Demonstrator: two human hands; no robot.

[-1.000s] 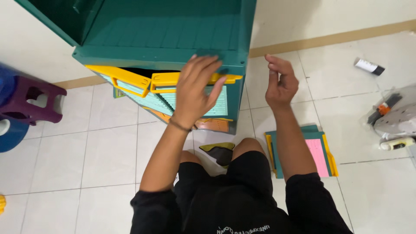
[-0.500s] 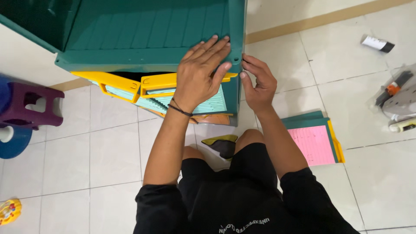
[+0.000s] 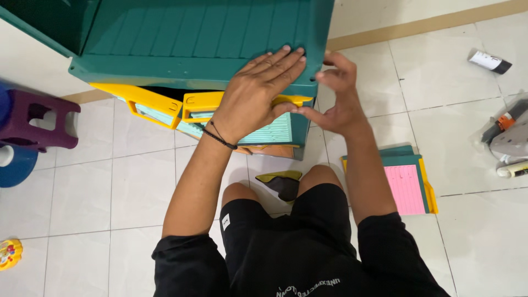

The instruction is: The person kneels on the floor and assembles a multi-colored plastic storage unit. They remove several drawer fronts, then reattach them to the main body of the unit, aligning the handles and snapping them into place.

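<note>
Left hand [image 3: 258, 93] lies spread flat on the dark green ribbed plastic cabinet [image 3: 203, 38]; right hand [image 3: 335, 99], at its 3 o'clock corner, perhaps pinches a small fastener; drawers hang unseated.

We see a small white and black tube [image 3: 489, 61] lying on the floor at two o'clock. At three o'clock lies a clear plastic bag [image 3: 503, 137] with grey and orange things inside. A tiny white label [image 3: 226, 222] sits on the black shorts [image 3: 286, 236].

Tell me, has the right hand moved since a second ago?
Yes. The right hand has closed in leftward on the green cabinet, now at its front right corner beside the left hand.
</note>
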